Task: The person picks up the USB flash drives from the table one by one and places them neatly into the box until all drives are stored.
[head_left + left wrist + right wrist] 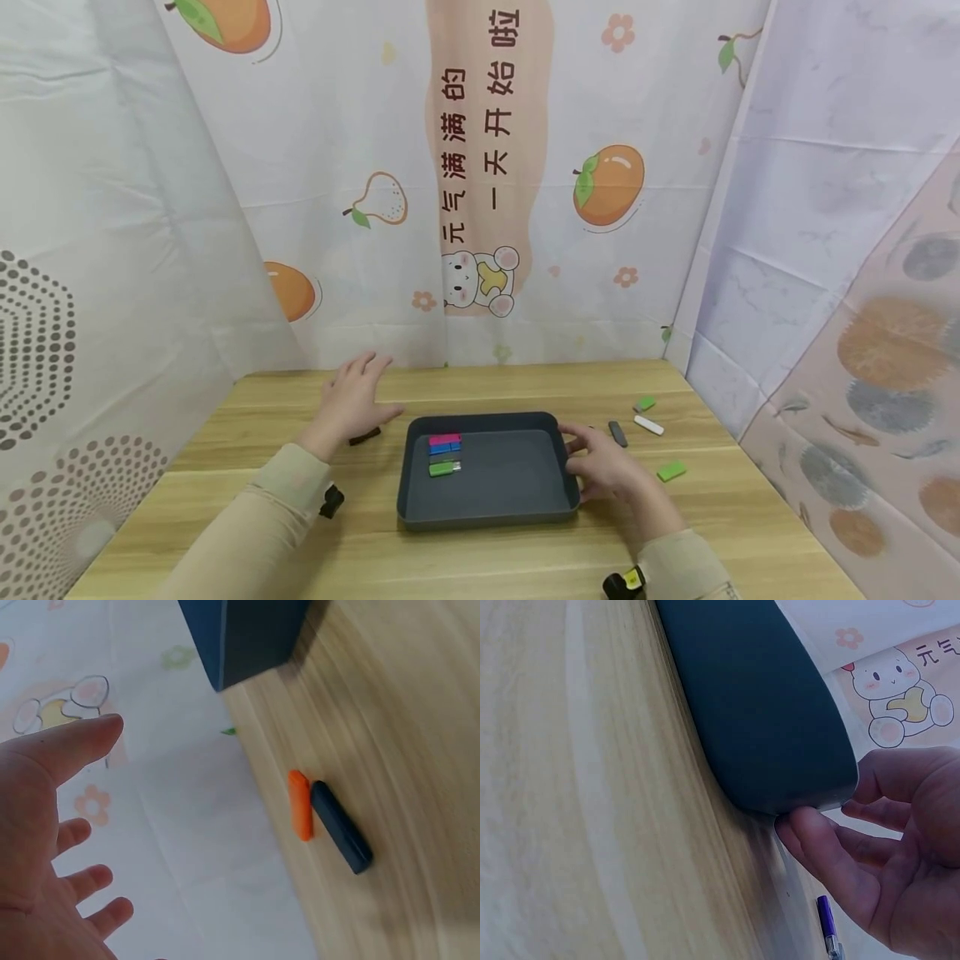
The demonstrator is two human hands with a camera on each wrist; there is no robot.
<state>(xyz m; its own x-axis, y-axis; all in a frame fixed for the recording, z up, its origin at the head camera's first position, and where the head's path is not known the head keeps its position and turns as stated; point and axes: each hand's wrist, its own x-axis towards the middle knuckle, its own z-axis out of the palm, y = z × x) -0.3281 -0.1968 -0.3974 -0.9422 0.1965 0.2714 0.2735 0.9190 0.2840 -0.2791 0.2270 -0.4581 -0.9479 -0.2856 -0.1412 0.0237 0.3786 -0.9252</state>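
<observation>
Wearing beige sleeves [251, 533], you stretch both forearms over a wood-grain table [525, 575]. Directly at your 12 o'clock sits the dark grey tray [517, 492]. Inside it, toward its 9 o'clock wall, lie a green drive [442, 469] nearest you, then a dark piece hard to make out, a blue drive [445, 447] and a pink drive [445, 438]. At the tray's 3 o'clock, your right hand [606, 462] grips its edge, bent fingers over the rim, thumb outside. Beyond that hand, also at 3 o'clock, is a green block [671, 471]; toward 2 o'clock come a grey stick [617, 433], a white stick [648, 425] and a green stick [645, 404]. Off the tray's 10 o'clock, your left hand [354, 404] is spread, thumb well apart, holding nothing; near it lie a dark stick [342, 827] and an orange stick [301, 806], close together. Farthest, at 12 o'clock, hangs a fruit-printed curtain [375, 275].
</observation>
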